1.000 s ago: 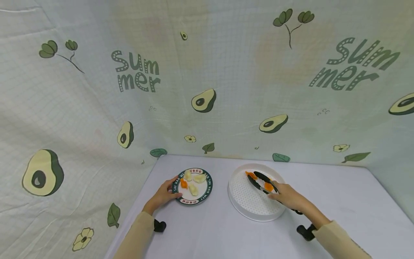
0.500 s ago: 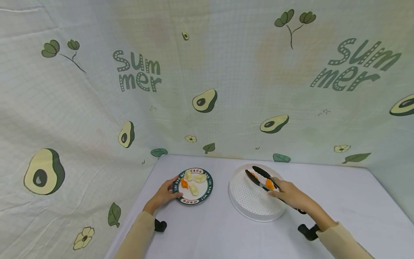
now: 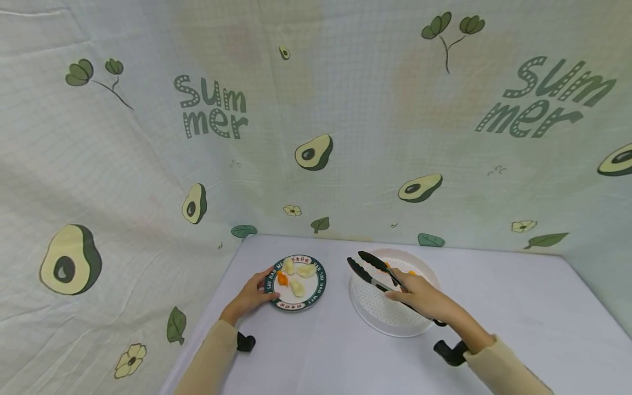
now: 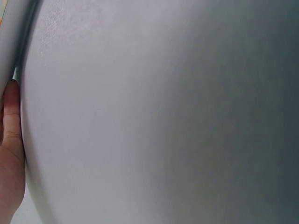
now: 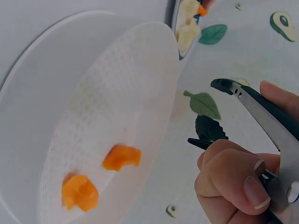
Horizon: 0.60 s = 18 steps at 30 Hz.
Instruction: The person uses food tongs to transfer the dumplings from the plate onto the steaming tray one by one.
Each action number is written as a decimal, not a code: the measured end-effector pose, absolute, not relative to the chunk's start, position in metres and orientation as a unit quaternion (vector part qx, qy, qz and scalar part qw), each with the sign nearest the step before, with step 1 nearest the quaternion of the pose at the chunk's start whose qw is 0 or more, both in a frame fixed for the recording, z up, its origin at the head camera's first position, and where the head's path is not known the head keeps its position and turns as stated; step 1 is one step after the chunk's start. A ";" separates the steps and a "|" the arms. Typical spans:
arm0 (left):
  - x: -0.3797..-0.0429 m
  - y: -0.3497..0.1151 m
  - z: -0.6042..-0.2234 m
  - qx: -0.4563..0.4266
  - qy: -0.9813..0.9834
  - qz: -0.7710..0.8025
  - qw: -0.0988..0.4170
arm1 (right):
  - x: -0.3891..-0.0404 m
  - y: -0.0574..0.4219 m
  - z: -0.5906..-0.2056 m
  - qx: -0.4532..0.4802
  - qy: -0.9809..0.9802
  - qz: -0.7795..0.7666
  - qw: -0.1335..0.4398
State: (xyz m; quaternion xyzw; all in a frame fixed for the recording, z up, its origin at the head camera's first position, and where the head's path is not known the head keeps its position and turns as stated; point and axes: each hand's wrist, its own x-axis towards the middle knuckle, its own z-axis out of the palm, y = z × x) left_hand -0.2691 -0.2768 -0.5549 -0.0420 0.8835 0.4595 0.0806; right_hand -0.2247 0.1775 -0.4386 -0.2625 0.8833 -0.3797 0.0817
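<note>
My left hand [image 3: 252,296] grips the left rim of a small plate [image 3: 320,280] with green lettering round its edge. On the plate lie three pale dumpling-shaped pieces [image 3: 297,288] and an orange one [image 3: 282,278]. With my right hand [image 3: 419,296] I hold black-tipped metal tongs [image 3: 376,282] above the left part of a round white tray [image 3: 367,312]. The tongs' arms are spread apart, with nothing between their tips. Inside the tray, on a perforated surface, the right wrist view shows two orange dumpling-shaped pieces [image 5: 80,192]. My left thumb [image 4: 12,121] lies along the plate's edge.
A white cloth covers the table [image 3: 316,351]. Behind it hangs a cloth backdrop [image 3: 345,109] printed with avocados and leaves. The plate stands left of the tray, with a gap between them.
My right hand has carried the tongs left, away from the orange pieces; their tips now reach past the tray's left rim. My left hand and the plate stay put.
</note>
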 end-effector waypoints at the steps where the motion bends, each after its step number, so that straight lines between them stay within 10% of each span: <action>1: -0.269 -0.277 -0.555 -0.043 0.883 0.460 0.081 | -0.225 0.174 -0.439 -0.266 0.880 -0.383 0.084; 18: -0.269 -0.277 -0.554 -0.038 0.887 0.455 0.076 | -0.224 0.100 -0.453 -0.287 0.860 -0.397 0.141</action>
